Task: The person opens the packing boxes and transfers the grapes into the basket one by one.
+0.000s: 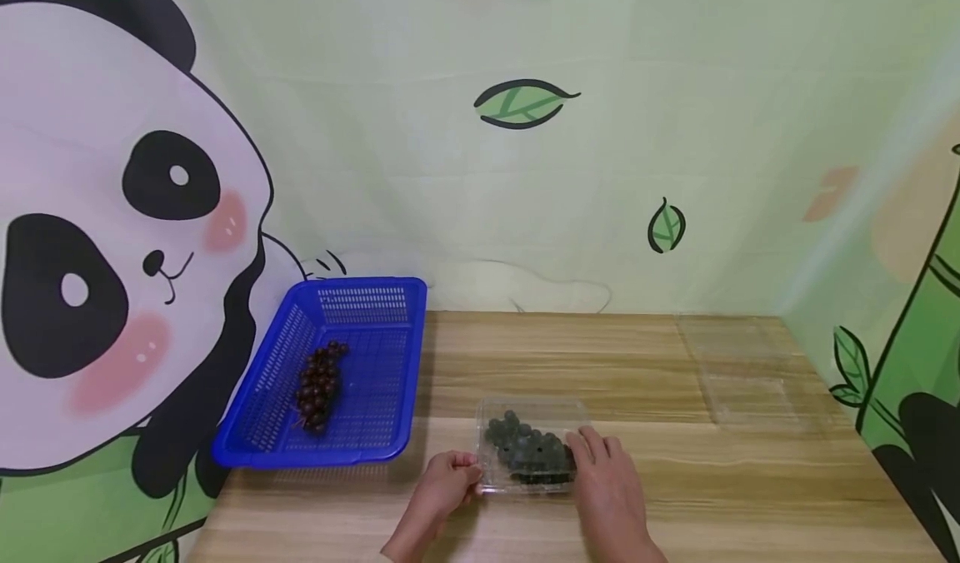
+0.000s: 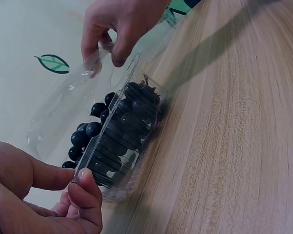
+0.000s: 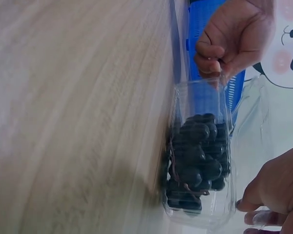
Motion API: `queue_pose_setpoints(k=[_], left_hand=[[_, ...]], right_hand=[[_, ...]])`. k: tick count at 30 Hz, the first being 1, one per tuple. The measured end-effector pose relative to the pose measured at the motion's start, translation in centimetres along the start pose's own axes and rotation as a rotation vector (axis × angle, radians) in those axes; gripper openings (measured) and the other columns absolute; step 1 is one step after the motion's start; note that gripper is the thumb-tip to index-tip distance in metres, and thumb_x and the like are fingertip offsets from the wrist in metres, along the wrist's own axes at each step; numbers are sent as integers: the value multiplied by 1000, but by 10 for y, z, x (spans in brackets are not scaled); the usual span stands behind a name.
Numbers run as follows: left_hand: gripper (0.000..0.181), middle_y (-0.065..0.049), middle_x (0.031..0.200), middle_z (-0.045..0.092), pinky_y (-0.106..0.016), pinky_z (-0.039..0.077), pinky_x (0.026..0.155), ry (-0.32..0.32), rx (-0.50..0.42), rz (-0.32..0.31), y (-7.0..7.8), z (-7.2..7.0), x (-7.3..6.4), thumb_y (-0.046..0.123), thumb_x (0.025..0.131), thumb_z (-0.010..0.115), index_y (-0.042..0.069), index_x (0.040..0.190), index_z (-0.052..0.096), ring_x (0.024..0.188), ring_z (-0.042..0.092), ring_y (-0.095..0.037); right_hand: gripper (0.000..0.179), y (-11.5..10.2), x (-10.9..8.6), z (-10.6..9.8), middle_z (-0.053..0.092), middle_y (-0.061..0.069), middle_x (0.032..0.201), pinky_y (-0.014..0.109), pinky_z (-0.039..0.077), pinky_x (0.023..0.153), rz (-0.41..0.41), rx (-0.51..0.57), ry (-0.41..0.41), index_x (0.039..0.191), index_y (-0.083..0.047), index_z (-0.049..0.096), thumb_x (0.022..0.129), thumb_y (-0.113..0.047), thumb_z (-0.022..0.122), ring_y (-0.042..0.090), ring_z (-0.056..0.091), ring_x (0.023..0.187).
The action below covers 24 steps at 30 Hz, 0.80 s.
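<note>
A clear plastic clamshell box (image 1: 534,484) holds a bunch of dark grapes (image 3: 200,156), with a brown stem showing at one end. My left hand (image 1: 448,481) pinches the box's left rim between thumb and fingers. At the other end, my right hand (image 1: 609,488) has its thumb and fingers curled on the edge of the clear lid (image 2: 63,109). That lid is tilted up from the box in the left wrist view, and the grapes show in the gap beneath it.
Left on the wooden table (image 1: 675,513) stands a blue plastic basket (image 1: 408,363) with a bunch of reddish-brown grapes (image 1: 318,386) inside. Another clear plastic container (image 1: 750,380) lies at the back right. A printed panda backdrop (image 1: 525,213) hangs behind the table.
</note>
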<state>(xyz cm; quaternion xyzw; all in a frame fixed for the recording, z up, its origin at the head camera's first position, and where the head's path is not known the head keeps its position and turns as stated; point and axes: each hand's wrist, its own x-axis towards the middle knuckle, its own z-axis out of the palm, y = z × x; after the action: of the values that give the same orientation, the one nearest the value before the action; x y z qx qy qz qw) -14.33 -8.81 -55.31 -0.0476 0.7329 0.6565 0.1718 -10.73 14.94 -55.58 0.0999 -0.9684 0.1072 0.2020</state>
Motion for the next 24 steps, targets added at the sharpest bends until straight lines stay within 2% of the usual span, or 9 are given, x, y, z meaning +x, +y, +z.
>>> queue_pose_setpoints(k=[4,8,12,19,24], left_hand=[[8,-5,78,60,-20,42,57,2,9,-7,1,0,0,-3,99,56,-10,102,59,64,55,-10],[8,-5,79,61,-20,42,57,-2,11,-13,2,-1,-1,-3,98,57,-10,102,60,65,55,-10],[11,-6,80,62,-19,42,57,-3,8,-14,2,-1,-1,-3,99,57,-11,104,60,65,56,-10],[15,-7,84,63,-20,43,58,-4,12,-13,1,-1,1,0,99,59,-13,107,60,66,58,-10],[15,-7,84,63,-20,43,58,-6,7,-14,1,-1,1,0,100,59,-13,107,60,66,58,-10]], right_hand=[[47,5,3,-3,66,15,124,44,52,78,-16,45,71,123,-2,69,78,4,81,30,59,97],[34,11,10,-3,72,15,114,44,52,72,-39,98,207,111,-1,74,78,6,82,30,61,90],[31,19,20,-3,75,14,108,44,55,71,-47,143,274,106,0,76,77,6,84,30,65,86],[34,32,34,-4,76,13,95,43,57,69,-7,234,287,105,-1,75,74,10,84,26,66,78],[26,36,44,-3,74,12,90,44,57,66,80,323,206,106,0,74,82,9,78,26,68,78]])
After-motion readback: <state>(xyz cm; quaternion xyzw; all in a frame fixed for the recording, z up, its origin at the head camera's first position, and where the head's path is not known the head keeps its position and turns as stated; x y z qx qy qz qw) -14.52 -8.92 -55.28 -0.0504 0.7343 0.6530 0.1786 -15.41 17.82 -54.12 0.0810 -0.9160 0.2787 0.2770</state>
